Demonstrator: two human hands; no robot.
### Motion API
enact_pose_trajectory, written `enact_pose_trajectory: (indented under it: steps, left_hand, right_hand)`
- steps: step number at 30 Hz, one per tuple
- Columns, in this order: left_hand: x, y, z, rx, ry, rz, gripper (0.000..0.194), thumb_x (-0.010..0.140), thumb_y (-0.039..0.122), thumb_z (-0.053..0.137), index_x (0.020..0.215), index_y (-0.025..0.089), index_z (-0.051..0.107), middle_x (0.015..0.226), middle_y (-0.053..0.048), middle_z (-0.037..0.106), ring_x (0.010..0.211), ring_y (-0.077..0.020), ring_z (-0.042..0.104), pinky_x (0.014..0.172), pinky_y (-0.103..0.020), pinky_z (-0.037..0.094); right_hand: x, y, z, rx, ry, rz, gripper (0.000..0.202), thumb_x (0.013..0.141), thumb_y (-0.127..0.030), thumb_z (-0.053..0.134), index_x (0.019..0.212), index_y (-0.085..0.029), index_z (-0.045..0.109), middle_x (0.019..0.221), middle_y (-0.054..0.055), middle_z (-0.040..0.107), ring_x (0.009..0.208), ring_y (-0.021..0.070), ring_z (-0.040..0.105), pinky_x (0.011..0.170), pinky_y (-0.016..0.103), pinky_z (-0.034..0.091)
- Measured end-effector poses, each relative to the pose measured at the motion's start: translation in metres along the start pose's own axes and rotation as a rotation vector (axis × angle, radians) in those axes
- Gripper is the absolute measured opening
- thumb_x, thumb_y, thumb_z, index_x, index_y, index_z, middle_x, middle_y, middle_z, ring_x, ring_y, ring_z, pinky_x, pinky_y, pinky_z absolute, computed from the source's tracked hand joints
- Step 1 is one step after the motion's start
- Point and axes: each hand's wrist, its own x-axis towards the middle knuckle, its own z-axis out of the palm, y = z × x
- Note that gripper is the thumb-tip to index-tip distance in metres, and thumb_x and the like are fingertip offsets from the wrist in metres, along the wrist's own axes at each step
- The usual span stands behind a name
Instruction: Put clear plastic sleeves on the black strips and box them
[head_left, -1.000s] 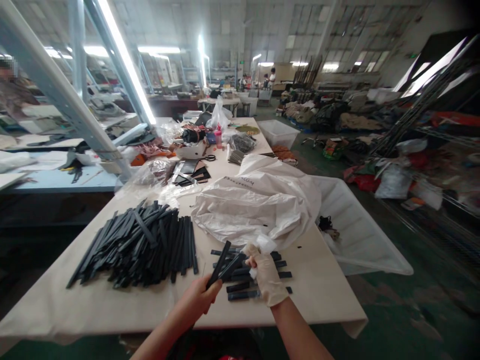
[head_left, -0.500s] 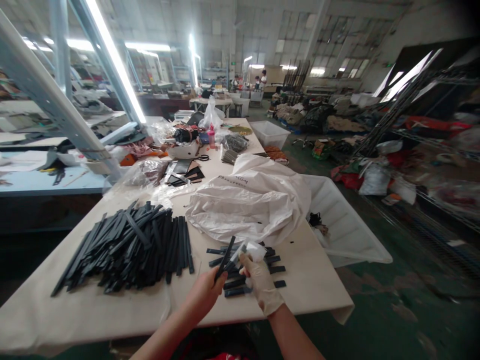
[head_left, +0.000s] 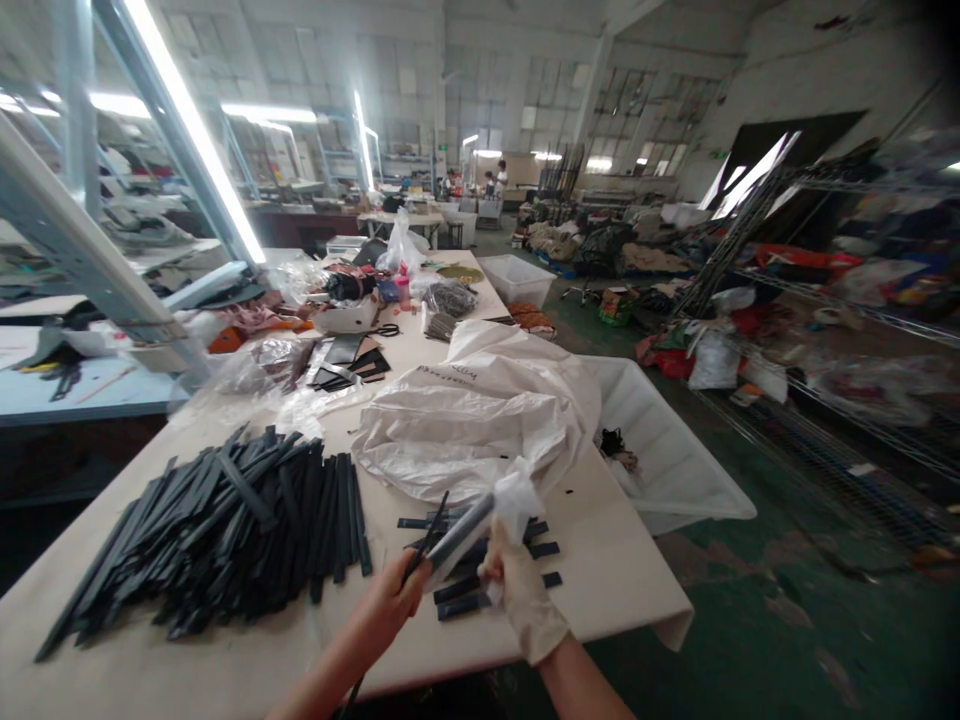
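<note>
My bare left hand (head_left: pixel 386 605) is closed on a thin black strip (head_left: pixel 433 525) that points up past its fingers. The same hand also grips the lower end of a broader grey-looking strip (head_left: pixel 465 530), which slants up to the right. My right hand (head_left: pixel 517 585) wears a pale glove and is closed on a crumpled, translucent white wad (head_left: pixel 517 505), against that strip's upper part. Whether the wad is cloth or plastic I cannot tell. Beneath both hands, several dark strips (head_left: pixel 544 549) lie crosswise on the table. To the left is a large heap of black strips (head_left: pixel 225 530).
A big white sack (head_left: pixel 472 420) lies crumpled beyond my hands. Beside the table's right edge stands a white plastic bin (head_left: pixel 675 450). Farther back on the table (head_left: pixel 420 350) are scissors (head_left: pixel 386 331), a pink bottle (head_left: pixel 403 290) and plastic bags. Wire shelving (head_left: pixel 810 430) is at far right.
The view has shifted slightly right. My hands have drawn apart along the broad strip, so more of its length shows between them. The thin strip in my left hand has turned edge-on.
</note>
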Motion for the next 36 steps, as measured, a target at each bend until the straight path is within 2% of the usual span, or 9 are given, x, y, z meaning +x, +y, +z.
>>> enact_pose_trajectory:
  steps: [4, 7, 12, 17, 20, 23, 28, 32, 36]
  left_hand:
    - [0.006, -0.001, 0.015, 0.113, 0.075, 0.04, 0.028, 0.078, 0.044, 0.041, 0.063, 0.02, 0.042, 0.047, 0.007, 0.036, 0.044, -0.0086, 0.034, 0.044, -0.02, 0.026]
    - [0.011, 0.006, 0.027, 0.137, 0.109, 0.054, 0.028, 0.079, 0.044, 0.039, 0.064, 0.02, 0.041, 0.05, 0.005, 0.038, 0.049, -0.0105, 0.038, 0.048, -0.022, 0.028]
    - [0.007, -0.006, 0.035, 0.221, -0.043, 0.036, 0.027, 0.08, 0.041, 0.041, 0.063, 0.02, 0.042, 0.05, 0.005, 0.041, 0.048, -0.0108, 0.039, 0.048, -0.021, 0.027]
    - [0.015, -0.02, 0.065, 0.324, -0.063, 0.038, 0.026, 0.084, 0.038, 0.038, 0.068, 0.019, 0.048, 0.063, 0.0, 0.058, 0.06, -0.0142, 0.053, 0.055, -0.022, 0.034]
    - [0.043, -0.02, 0.079, 0.628, -0.101, 0.018, 0.026, 0.086, 0.036, 0.037, 0.076, 0.019, 0.053, 0.071, -0.003, 0.064, 0.066, -0.0165, 0.059, 0.058, -0.023, 0.037]
    - [0.086, -0.013, 0.084, 0.923, -0.084, 0.021, 0.027, 0.089, 0.033, 0.035, 0.085, 0.018, 0.056, 0.082, -0.006, 0.066, 0.076, -0.0186, 0.062, 0.065, -0.024, 0.041]
    - [0.133, 0.004, 0.081, 1.025, -0.05, 0.085, 0.024, 0.087, 0.027, 0.039, 0.091, 0.016, 0.059, 0.096, -0.012, 0.063, 0.093, -0.0235, 0.058, 0.081, -0.033, 0.039]
    - [0.127, 0.021, 0.077, 1.006, 0.024, 0.133, 0.025, 0.085, 0.019, 0.038, 0.102, 0.017, 0.057, 0.105, -0.012, 0.059, 0.101, -0.0244, 0.052, 0.086, -0.034, 0.035]
    - [0.104, 0.041, 0.087, 0.588, -0.072, 0.081, 0.03, 0.086, 0.036, 0.036, 0.084, 0.016, 0.059, 0.077, -0.003, 0.062, 0.073, -0.0178, 0.056, 0.064, -0.025, 0.038]
  right_hand:
    - [0.005, 0.004, 0.005, 0.154, 0.135, -0.029, 0.044, 0.062, -0.062, 0.061, 0.054, -0.021, 0.046, 0.038, -0.008, 0.034, 0.036, 0.0073, 0.031, 0.037, 0.023, 0.027]
    - [0.001, 0.012, 0.007, 0.138, 0.12, 0.059, 0.045, 0.06, -0.062, 0.064, 0.053, -0.021, 0.047, 0.038, -0.007, 0.038, 0.035, 0.0082, 0.034, 0.035, 0.023, 0.025]
    - [0.0, 0.002, -0.019, 0.376, 0.201, 0.024, 0.048, 0.061, -0.055, 0.068, 0.045, -0.02, 0.038, 0.038, -0.009, 0.032, 0.034, 0.0047, 0.027, 0.039, 0.022, 0.029]
    - [-0.003, 0.035, -0.035, 0.4, 0.203, 0.218, 0.042, 0.052, -0.054, 0.073, 0.066, -0.017, 0.058, 0.052, -0.004, 0.054, 0.042, 0.0078, 0.044, 0.039, 0.021, 0.031]
    - [0.002, 0.046, -0.06, 0.391, 0.268, 0.261, 0.041, 0.055, -0.055, 0.071, 0.056, -0.017, 0.056, 0.038, -0.009, 0.036, 0.034, 0.0045, 0.032, 0.037, 0.02, 0.028]
    - [0.016, 0.031, -0.096, 0.498, 0.295, 0.221, 0.032, 0.061, -0.047, 0.071, 0.067, -0.016, 0.064, 0.036, -0.013, 0.023, 0.032, 0.0026, 0.024, 0.039, 0.018, 0.032]
    - [0.029, -0.003, -0.125, 0.614, 0.175, 0.237, 0.024, 0.064, -0.024, 0.071, 0.087, -0.017, 0.07, 0.05, -0.006, 0.052, 0.049, 0.0061, 0.049, 0.062, 0.023, 0.048]
    - [0.035, -0.019, -0.116, 0.532, 0.196, 0.155, 0.028, 0.068, -0.039, 0.067, 0.085, -0.017, 0.071, 0.078, 0.003, 0.068, 0.073, 0.0128, 0.06, 0.071, 0.025, 0.047]
    - [0.042, -0.037, -0.096, 0.391, 0.086, 0.051, 0.037, 0.07, -0.049, 0.063, 0.089, -0.018, 0.07, 0.084, 0.004, 0.069, 0.079, 0.0162, 0.06, 0.074, 0.027, 0.046]
